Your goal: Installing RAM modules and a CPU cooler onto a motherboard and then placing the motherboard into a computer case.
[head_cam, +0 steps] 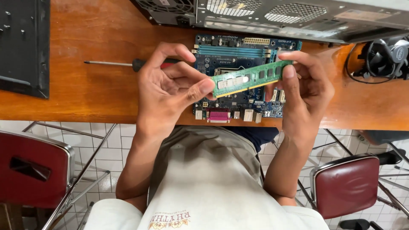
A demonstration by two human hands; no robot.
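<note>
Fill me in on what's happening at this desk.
A person holds a green memory stick by its ends, left hand and right hand, just above a blue motherboard lying on the wooden desk. A screwdriver lies to the left, a computer case behind, a cooler fan at right.

screwdriver (pixel 128 64): lying flat on wooden tabletop (pixel 85 93), black/red handle, tip pointing left
PC case (pixel 277 17): sitting at far edge, vent grilles facing cam
side panel (pixel 23 47): dark, lying far left
CPU cooler (pixel 385 57): black fan w/ cable, resting on right end of top
chairs: red seats, metal frames, standing on white tile floor, one left (pixel 34 168), one right (pixel 345 185)
</note>
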